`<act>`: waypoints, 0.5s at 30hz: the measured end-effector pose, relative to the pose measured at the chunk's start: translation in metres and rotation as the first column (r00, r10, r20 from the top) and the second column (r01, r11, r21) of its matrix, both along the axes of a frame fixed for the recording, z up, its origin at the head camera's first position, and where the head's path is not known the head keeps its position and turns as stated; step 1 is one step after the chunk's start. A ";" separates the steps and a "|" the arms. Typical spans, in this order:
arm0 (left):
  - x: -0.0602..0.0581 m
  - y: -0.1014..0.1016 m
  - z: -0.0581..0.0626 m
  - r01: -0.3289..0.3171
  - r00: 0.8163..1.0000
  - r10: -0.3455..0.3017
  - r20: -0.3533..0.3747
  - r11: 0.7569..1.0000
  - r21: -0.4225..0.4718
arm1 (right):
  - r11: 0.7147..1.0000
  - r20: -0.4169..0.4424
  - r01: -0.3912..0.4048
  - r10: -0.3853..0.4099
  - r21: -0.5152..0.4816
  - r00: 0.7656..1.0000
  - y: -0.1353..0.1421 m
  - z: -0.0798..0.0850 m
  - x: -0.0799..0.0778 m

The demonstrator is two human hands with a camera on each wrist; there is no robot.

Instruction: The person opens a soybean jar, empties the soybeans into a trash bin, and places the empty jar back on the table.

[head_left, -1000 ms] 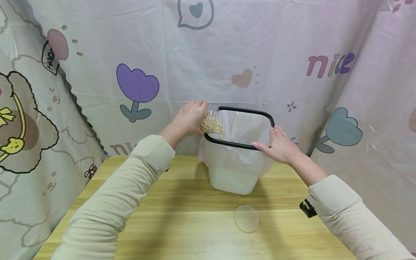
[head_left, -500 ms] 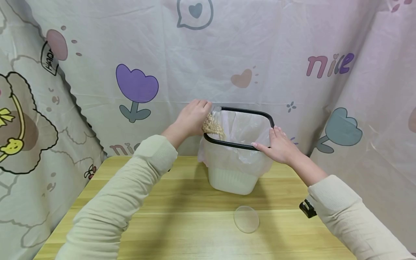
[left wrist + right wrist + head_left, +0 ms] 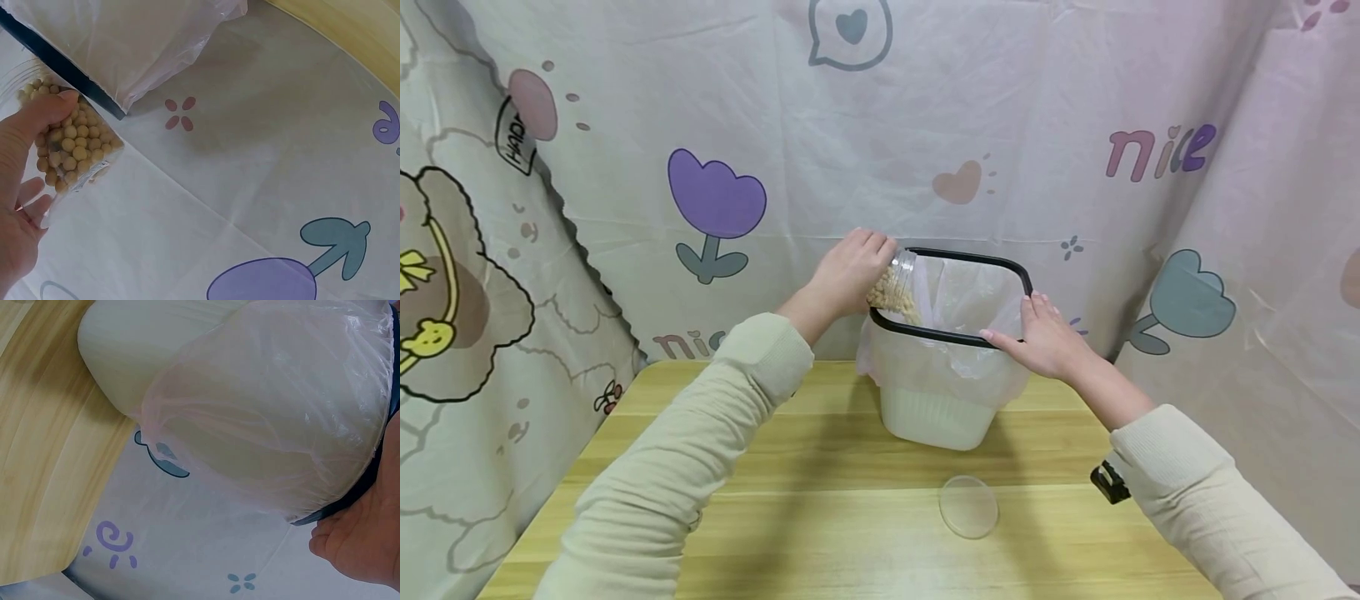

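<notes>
Head view is showing me the left hand (image 3: 850, 271) curling round a clear jar (image 3: 906, 265), thumb on one side and fingers on the other, so that grip is closing only as far as the jar's width. The jar is tilting over the left side of the bin (image 3: 938, 417), its mouth facing inward, and the beans (image 3: 887, 290) are lying in it and bunching toward the mouth. I'm not managing to tell whether any are dropping. From the left wrist I'm seeing the beans packing the jar just beside the dark rim (image 3: 62, 62).

The right hand (image 3: 1047, 337) is gripping the rim's near right corner, its thumb lying along the front edge and its fingers reaching over the right side. A thin pinkish liner (image 3: 250, 419) is folding down over the bin's outside. The bin is resting on the wooden table (image 3: 835, 533), near its far edge, and a round clear lid (image 3: 968, 507) is lying flat in front of it. Behind everything a printed curtain (image 3: 880, 150) is hanging.
</notes>
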State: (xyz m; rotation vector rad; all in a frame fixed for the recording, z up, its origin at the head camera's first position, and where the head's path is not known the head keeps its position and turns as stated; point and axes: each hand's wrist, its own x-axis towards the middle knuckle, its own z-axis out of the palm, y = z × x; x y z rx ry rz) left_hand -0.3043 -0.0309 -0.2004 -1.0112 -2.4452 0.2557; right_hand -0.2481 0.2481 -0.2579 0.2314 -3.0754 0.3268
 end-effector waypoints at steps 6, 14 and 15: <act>0.001 0.003 -0.002 0.013 0.998 -0.015 -0.053 0.999 -0.040 | 1.000 0.003 0.003 -0.003 -0.001 1.000 0.001 0.000 0.000; 0.000 0.008 -0.005 0.075 0.980 -0.091 -0.178 0.993 -0.095 | 1.000 0.003 0.005 -0.005 -0.006 1.000 0.000 -0.001 0.000; -0.001 0.008 -0.006 0.086 0.973 -0.106 -0.207 0.991 -0.100 | 1.000 0.002 0.004 -0.004 -0.004 1.000 0.000 0.000 0.000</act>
